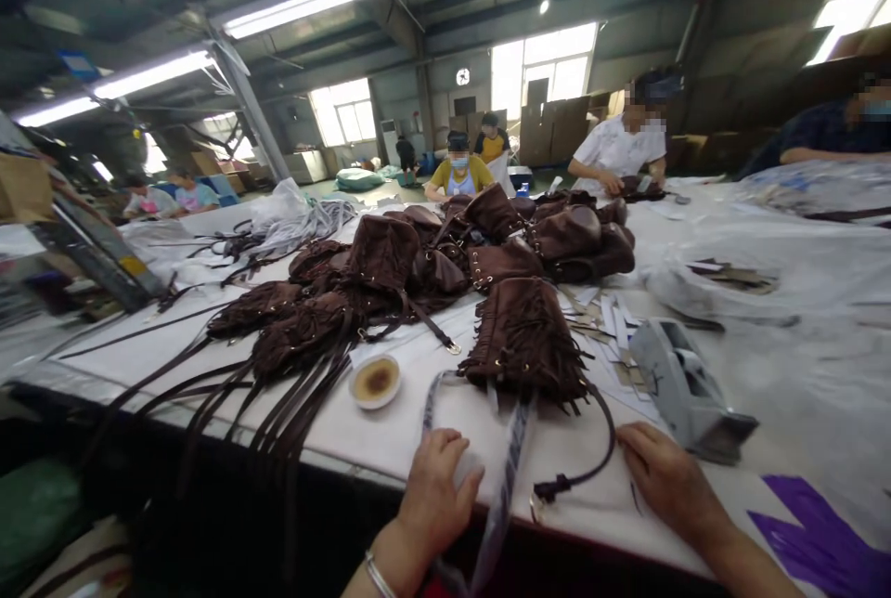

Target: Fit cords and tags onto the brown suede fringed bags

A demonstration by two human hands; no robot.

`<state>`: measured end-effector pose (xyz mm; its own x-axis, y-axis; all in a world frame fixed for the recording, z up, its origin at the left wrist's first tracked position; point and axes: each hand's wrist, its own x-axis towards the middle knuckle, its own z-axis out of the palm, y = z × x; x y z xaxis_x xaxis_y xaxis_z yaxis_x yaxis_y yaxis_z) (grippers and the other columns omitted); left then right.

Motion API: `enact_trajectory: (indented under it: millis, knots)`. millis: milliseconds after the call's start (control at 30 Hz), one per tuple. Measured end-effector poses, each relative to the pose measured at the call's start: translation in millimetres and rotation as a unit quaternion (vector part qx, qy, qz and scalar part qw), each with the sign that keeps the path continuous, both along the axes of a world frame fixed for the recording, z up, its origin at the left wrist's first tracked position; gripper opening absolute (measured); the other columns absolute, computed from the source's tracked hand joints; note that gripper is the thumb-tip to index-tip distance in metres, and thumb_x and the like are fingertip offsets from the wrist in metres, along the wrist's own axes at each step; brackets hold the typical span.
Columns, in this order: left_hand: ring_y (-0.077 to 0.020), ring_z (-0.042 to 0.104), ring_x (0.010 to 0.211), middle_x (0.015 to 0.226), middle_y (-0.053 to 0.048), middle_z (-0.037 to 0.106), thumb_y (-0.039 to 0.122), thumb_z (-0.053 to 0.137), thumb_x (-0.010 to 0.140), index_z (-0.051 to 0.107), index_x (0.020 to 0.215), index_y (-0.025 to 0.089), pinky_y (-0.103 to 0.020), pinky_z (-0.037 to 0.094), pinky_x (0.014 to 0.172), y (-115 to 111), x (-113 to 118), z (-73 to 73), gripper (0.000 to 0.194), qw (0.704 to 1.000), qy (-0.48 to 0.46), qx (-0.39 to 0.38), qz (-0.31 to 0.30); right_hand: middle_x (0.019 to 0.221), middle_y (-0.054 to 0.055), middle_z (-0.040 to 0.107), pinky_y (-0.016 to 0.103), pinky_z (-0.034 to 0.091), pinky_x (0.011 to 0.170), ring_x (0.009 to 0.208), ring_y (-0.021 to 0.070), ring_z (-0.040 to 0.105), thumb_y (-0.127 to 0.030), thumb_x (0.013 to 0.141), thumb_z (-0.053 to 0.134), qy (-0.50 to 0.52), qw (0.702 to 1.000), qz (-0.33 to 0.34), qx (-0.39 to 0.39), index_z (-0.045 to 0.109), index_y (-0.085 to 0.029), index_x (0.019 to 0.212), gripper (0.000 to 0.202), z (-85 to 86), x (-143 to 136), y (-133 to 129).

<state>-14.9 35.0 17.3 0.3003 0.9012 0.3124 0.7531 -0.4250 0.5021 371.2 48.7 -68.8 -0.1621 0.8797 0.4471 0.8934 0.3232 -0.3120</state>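
My left hand (437, 487) rests at the near edge of the white table (800, 375), fingers curled over a crumpled clear plastic bag (511, 449). My right hand (665, 477) lies flat on the table, palm down, fingers apart, holding nothing. Between the hands lies the dark end of a cord (557, 487) from a brown fringed suede bag (525, 338) just beyond them.
A heap of brown suede bags (452, 254) with long straps covers the table's middle. A small round dish (376, 381) sits left of the fringed bag, a grey tape dispenser (686, 384) to the right. Other people work at the far side.
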Motion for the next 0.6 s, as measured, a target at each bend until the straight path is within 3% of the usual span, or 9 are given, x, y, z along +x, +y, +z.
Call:
enact_trajectory:
  millis: [100, 200, 333, 467, 600]
  knots:
    - [-0.0309, 0.058, 0.108, 0.114, -0.016, 0.062, 0.035, 0.063, 0.083, 0.065, 0.117, 0.017, -0.049, 0.048, 0.097, -28.6, 9.8, 11.3, 0.039, 0.999, 0.022, -0.026, -0.033, 0.101, 0.013, 0.070, 0.036, 0.053, 0.088, 0.096, 0.0253, 0.067, -0.028, 0.095, 0.044, 0.022, 0.999, -0.024, 0.001, 0.068, -0.019, 0.105, 0.028, 7.5, -3.6, -2.7]
    - [-0.0320, 0.055, 0.106, 0.114, -0.014, 0.061, 0.035, 0.068, 0.077, 0.062, 0.119, 0.019, -0.049, 0.045, 0.095, -52.6, 15.8, 13.3, 0.045, 0.996, 0.059, -0.050, -0.043, 0.098, 0.013, 0.071, 0.036, 0.051, 0.088, 0.093, 0.0250, 0.067, -0.034, 0.096, 0.044, 0.057, 0.998, -0.033, -0.013, 0.069, -0.018, 0.103, 0.031, 11.8, -5.9, -4.2]
    - [-0.0275, 0.057, 0.098, 0.104, -0.011, 0.064, 0.016, 0.054, 0.080, 0.064, 0.099, 0.019, -0.042, 0.043, 0.090, -65.9, 16.0, 4.5, 0.021, 0.988, 0.113, -0.096, -0.037, 0.097, 0.011, 0.072, 0.036, 0.050, 0.087, 0.092, 0.0252, 0.066, -0.045, 0.096, 0.044, 0.142, 0.988, -0.050, -0.040, 0.071, -0.018, 0.097, 0.038, 17.1, -9.2, -6.9]
    - [-0.0227, 0.061, 0.087, 0.093, -0.009, 0.067, 0.011, 0.045, 0.083, 0.063, 0.090, 0.018, -0.033, 0.043, 0.078, -64.5, 15.6, -0.1, 0.020, 0.974, 0.088, -0.204, -0.050, 0.096, 0.011, 0.073, 0.037, 0.049, 0.089, 0.094, 0.0269, 0.066, -0.057, 0.090, 0.048, 0.272, 0.952, -0.121, -0.071, 0.071, -0.018, 0.096, 0.046, 18.4, -13.1, -13.8]
    - [-0.0202, 0.062, 0.088, 0.098, -0.008, 0.069, 0.007, 0.045, 0.080, 0.060, 0.098, 0.018, -0.028, 0.042, 0.078, -65.8, 20.0, 6.1, 0.026, 0.961, 0.008, -0.267, -0.076, 0.092, 0.010, 0.073, 0.035, 0.052, 0.081, 0.088, 0.0258, 0.066, -0.064, 0.084, 0.053, 0.408, 0.892, -0.160, -0.107, 0.070, -0.017, 0.103, 0.054, 16.4, -28.2, -26.1]
